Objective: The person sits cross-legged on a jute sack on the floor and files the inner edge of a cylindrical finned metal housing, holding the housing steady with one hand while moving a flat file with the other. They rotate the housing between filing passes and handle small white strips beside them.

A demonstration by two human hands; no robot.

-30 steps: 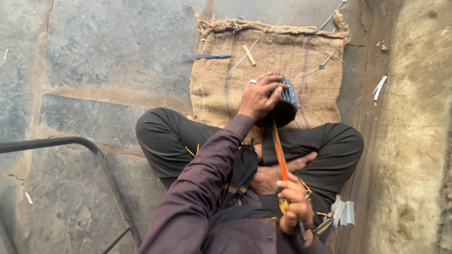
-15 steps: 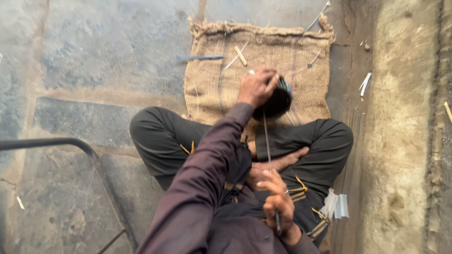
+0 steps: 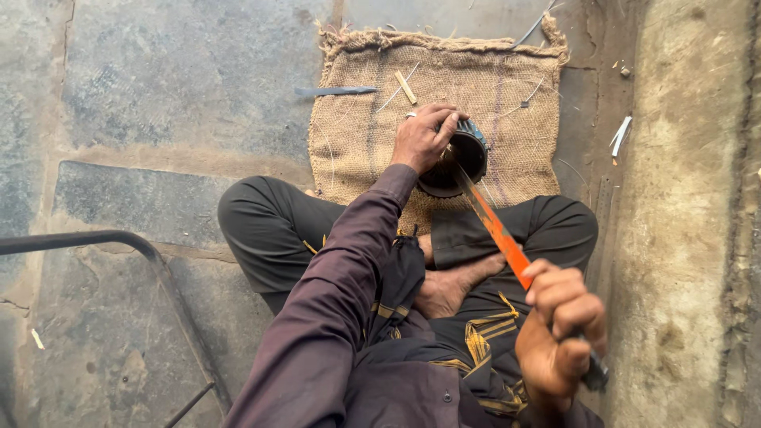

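Observation:
I sit cross-legged on a stone floor. My left hand grips the rim of a dark round drum-like object that rests on a burlap mat. My right hand is closed on the dark handle of a long orange-bladed tool. The blade runs diagonally up from my right hand, and its tip touches the round object beside my left fingers.
A dark flat metal strip and a small pale stick lie on the mat's far part. A curved metal bar stands at lower left. A raised concrete ledge runs along the right, with white scraps near it.
The orange blade has swung from nearly vertical to a diagonal. My right hand has moved right and toward me. My left hand stays on the round object.

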